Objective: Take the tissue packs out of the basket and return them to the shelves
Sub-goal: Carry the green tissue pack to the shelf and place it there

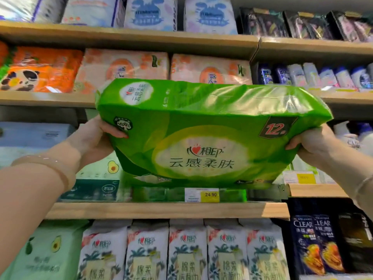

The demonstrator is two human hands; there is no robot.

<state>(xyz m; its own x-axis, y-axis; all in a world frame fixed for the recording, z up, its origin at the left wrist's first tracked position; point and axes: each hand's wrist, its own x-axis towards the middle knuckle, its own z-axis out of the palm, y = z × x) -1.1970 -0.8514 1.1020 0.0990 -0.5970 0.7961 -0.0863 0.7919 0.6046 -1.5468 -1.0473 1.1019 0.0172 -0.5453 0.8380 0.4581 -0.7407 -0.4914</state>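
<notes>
I grip the large glossy green plastic tissue pack (203,134) at both ends, left hand (99,136) and right hand (314,144) clamped round its corners, levelling it for the wooden shelf (161,210) just beneath

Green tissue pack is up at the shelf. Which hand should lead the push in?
Probably both hands: the left hand and right hand each grip one end of the green tissue pack, held wide in front of the shelf. If one must lead, neither is clearly better placed.
</notes>
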